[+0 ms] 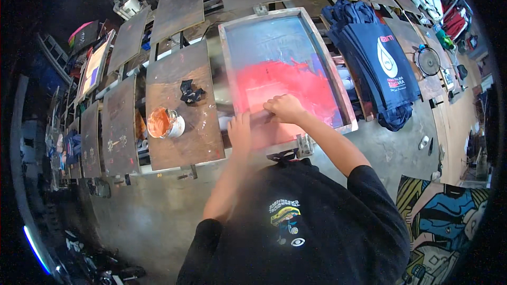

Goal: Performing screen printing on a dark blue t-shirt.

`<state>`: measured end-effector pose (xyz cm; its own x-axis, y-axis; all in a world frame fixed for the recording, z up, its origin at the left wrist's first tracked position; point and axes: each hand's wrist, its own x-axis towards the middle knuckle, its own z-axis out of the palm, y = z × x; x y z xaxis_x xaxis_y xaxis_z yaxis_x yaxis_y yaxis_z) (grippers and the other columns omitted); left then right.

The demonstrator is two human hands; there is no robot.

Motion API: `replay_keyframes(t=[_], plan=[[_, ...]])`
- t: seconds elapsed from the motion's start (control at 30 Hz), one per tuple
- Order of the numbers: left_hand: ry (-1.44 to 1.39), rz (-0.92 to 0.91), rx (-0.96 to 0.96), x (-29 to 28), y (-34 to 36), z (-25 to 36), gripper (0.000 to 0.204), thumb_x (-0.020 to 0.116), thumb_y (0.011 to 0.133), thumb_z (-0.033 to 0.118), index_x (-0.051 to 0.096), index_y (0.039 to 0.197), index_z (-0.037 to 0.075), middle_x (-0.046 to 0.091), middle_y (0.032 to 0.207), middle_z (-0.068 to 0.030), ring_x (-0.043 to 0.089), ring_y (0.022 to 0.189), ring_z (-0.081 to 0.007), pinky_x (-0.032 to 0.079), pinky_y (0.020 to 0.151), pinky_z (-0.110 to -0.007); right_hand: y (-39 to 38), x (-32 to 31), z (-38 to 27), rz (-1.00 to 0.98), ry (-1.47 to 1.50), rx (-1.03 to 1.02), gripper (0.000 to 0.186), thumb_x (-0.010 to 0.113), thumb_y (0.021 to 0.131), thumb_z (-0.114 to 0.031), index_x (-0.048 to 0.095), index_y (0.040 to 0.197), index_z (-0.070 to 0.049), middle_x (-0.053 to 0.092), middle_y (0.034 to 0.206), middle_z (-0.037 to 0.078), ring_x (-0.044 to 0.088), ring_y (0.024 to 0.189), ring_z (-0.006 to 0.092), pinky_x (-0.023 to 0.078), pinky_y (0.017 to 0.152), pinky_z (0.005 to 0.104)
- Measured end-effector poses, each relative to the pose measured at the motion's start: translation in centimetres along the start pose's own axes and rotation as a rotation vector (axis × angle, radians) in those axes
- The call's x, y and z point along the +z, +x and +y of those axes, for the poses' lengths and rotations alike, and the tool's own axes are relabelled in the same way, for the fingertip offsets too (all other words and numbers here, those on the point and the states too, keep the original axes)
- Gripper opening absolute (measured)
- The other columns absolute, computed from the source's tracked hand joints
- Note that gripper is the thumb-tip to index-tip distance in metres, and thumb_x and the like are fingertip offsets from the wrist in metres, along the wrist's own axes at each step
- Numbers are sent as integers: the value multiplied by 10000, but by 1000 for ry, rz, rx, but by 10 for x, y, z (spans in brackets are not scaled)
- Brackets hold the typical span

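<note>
My right hand [287, 109] is closed round the handle of a squeegee [260, 118], a dark brown bar low in the wooden-framed printing screen [349, 100]. My left hand [240, 129], slightly blurred, lies at the frame's left edge beside the squeegee's end. Its fingers point away from me, stretched out; whether they press on the frame or touch the squeegee is unclear. Bright red-pink ink [280, 82] covers the nearer half of the mesh, while the far half looks blue-grey. Part of the squeegee is hidden under my right hand.
Left of the screen, a board [185, 148] carries an open tub of orange-red ink [173, 126] and a crumpled black scrap [191, 92]. Navy printed bags [377, 63] are piled to the right. A metal clamp [304, 146] sits at the screen's near edge. A round fan-like object [428, 60] stands farther right.
</note>
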<state>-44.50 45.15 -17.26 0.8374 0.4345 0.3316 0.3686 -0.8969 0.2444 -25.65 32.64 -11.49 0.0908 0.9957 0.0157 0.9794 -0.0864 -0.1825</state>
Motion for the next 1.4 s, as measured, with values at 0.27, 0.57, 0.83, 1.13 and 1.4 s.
replay_keyframes(t=[0.27, 0.57, 0.83, 1.13, 1.4], plan=[[-163, -225, 33, -43, 25, 11, 546, 800, 727, 360, 558, 1118, 65, 602, 1114, -142, 561, 1043, -365, 428, 878, -473, -14, -2, -3, -66, 110, 88, 219, 698, 725, -231, 655, 902, -111, 707, 906, 99, 695, 869, 305, 549, 743, 442], [-93, -251, 48, -38, -4, 36, 521, 827, 687, 300, 554, 1072, 78, 613, 1024, -110, 579, 998, -338, 414, 809, -433, -42, 9, -7, -121, 190, 89, 210, 618, 764, -185, 668, 949, -99, 717, 916, 131, 709, 856, 302, 553, 740, 437], [85, 97, -9, 1, 19, 30, 487, 791, 724, 316, 573, 1090, 79, 589, 1027, -113, 530, 996, -336, 404, 836, -449, -22, 13, 6, 202, -2, 70, 235, 623, 786, -167, 643, 1015, -123, 689, 960, 71, 684, 902, 257, 563, 747, 408], [-22, -159, -194, -27, 4, 59, 536, 818, 699, 331, 584, 1101, 65, 617, 1054, -126, 552, 1033, -342, 408, 847, -468, -29, 9, 15, 50, 81, 12, 222, 667, 752, -183, 655, 962, -114, 692, 944, 77, 684, 918, 276, 563, 762, 418], [-114, -243, -146, -39, -18, 78, 537, 816, 700, 306, 571, 1109, 57, 616, 1075, -114, 553, 1082, -318, 407, 864, -454, -49, 2, 16, -149, 155, -69, 253, 715, 730, -294, 671, 901, -114, 715, 893, 107, 707, 861, 300, 557, 754, 439]])
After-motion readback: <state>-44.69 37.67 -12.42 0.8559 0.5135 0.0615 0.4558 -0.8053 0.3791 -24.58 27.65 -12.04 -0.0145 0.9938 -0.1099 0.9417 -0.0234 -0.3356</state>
